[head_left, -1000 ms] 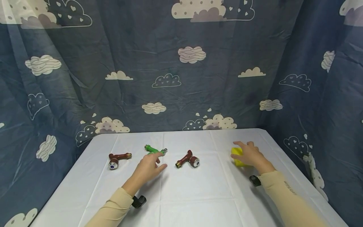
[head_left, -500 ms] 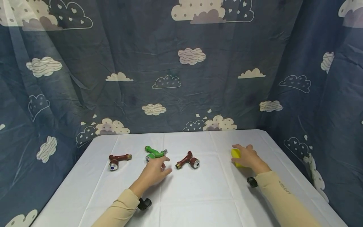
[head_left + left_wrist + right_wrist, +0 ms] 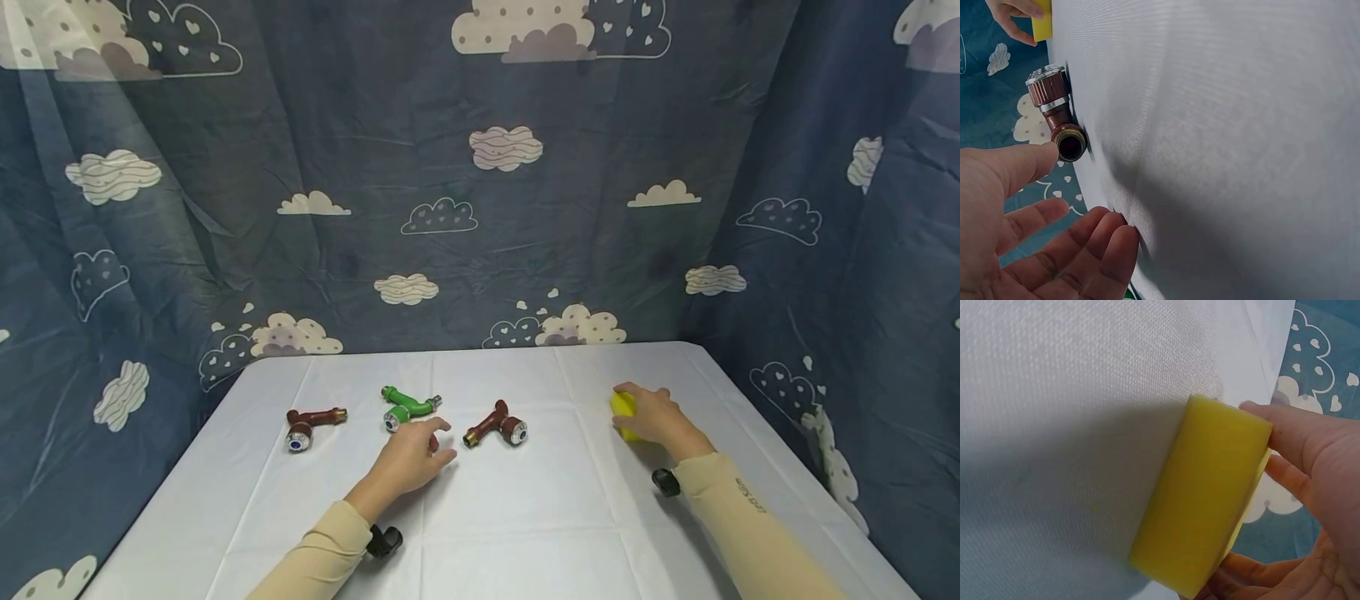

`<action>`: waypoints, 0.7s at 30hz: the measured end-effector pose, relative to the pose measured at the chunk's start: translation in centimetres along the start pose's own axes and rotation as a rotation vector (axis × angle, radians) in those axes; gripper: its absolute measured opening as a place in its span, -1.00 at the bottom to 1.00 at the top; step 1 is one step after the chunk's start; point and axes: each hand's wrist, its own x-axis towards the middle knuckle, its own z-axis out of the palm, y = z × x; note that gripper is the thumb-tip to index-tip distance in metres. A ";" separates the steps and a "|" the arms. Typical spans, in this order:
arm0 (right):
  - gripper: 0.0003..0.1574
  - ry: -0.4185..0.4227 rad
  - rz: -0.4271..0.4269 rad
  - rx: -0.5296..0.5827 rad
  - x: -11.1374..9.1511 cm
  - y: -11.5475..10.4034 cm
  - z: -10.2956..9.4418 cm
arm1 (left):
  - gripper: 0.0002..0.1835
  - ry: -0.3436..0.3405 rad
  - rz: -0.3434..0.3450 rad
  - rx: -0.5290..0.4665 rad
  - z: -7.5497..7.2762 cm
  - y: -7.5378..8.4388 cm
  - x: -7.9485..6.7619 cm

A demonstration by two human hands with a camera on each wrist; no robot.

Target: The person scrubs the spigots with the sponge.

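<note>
Since the yellow sponge [image 3: 1200,494] at the right of the table [image 3: 540,492] looks light and squishy, the right hand [image 3: 660,418] pinching its ends should do, while the left hand [image 3: 408,458] has fingers apart.

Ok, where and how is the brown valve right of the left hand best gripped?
Probably across the middle of its slim pipe, with the left hand coming from above and the left: it lies flat and diagonal, brass end towards that hand, while the bulky knob juts out rightward.
</note>
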 end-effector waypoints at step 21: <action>-0.27 0.038 -0.101 -0.006 -0.6 1.0 -0.4 | -0.61 0.023 0.011 0.009 0.4 -0.4 0.4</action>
